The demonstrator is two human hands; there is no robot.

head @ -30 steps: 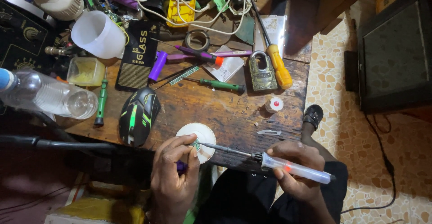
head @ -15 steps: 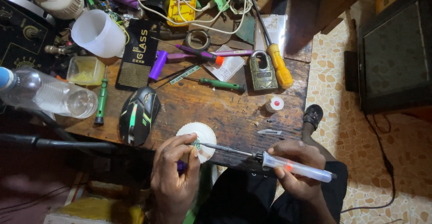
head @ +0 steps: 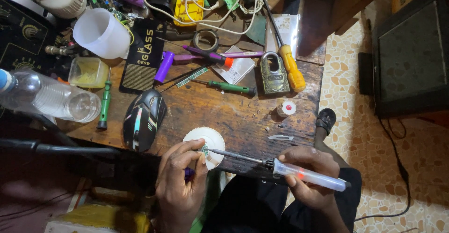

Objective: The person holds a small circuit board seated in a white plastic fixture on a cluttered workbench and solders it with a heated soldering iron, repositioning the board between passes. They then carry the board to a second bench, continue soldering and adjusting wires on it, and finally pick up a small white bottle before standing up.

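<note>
My left hand (head: 180, 186) pinches a small green part against a white round disc (head: 206, 139) at the near edge of the wooden table (head: 224, 111). My right hand (head: 306, 177) grips a soldering iron (head: 290, 168) with a clear handle and a red glow inside. Its dark metal tip reaches left to the small part on the disc, right by my left fingertips. Something purple shows under my left palm.
A black computer mouse (head: 142, 118) lies left of the disc. Farther back are a padlock (head: 273, 74), a yellow-handled screwdriver (head: 290, 64), a green screwdriver (head: 227, 87), a plastic bottle (head: 47, 97), a white cup (head: 100, 32) and tangled wires. A dark monitor (head: 411, 50) stands on the tiled floor at right.
</note>
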